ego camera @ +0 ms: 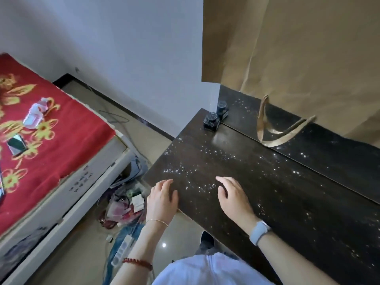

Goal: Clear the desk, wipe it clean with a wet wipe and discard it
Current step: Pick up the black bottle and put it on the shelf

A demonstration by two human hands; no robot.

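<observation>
Head view: both the left hand [162,199] and right hand [234,197] hover empty, fingers relaxed, over the desk [267,194], where two small ink bottles [216,117], likely glass and fragile, call for a grip around the body.

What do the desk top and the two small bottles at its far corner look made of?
Desk top: probably dark wood-grain laminate, semi-glossy; faint grain and a soft sheen show, with white specks scattered across it. Two small bottles: apparently dark glass with black ribbed caps; they glint, though blur leaves it uncertain.

Soft daylight is filling the room, glinting off the speckled desk [267,182] and floor [163,245]; edges are bending and everything's smearing slightly.
</observation>
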